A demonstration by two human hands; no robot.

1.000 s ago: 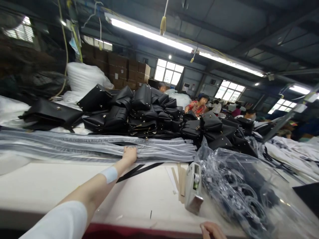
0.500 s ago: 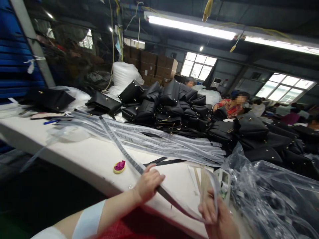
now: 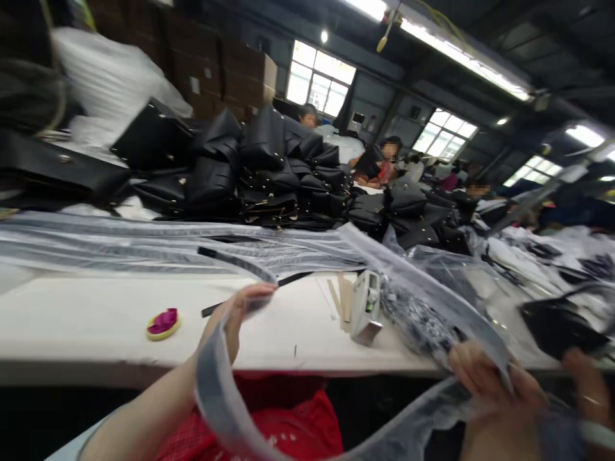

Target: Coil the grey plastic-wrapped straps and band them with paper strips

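Note:
A long black strap in a translucent plastic sleeve (image 3: 214, 378) runs through both my hands and sags in a loop between them. My left hand (image 3: 237, 314) is closed on it over the table's front edge, and a dark end sticks out beyond the fingers. On the right, my right hand (image 3: 494, 378), smeared by motion, grips the sleeved strap too. From that hand a whitish length of sleeve (image 3: 413, 275) slants up and leftward. Behind my hands lies a row of similar sleeved straps (image 3: 144, 243) on the white table (image 3: 96, 314).
Black bags (image 3: 264, 147) are heaped behind the straps. A yellow-rimmed dish with something magenta (image 3: 163, 323) sits at left. A white tape dispenser (image 3: 366, 307) stands beside beige strips (image 3: 343, 298). Clear plastic (image 3: 423, 307) covers the right side. Another person's hand (image 3: 586, 384) shows far right.
The view has swung to the right. My hands have moved farther apart, my right hand going right, and the strap now hangs in a wide loop. Another person's hand has come into view.

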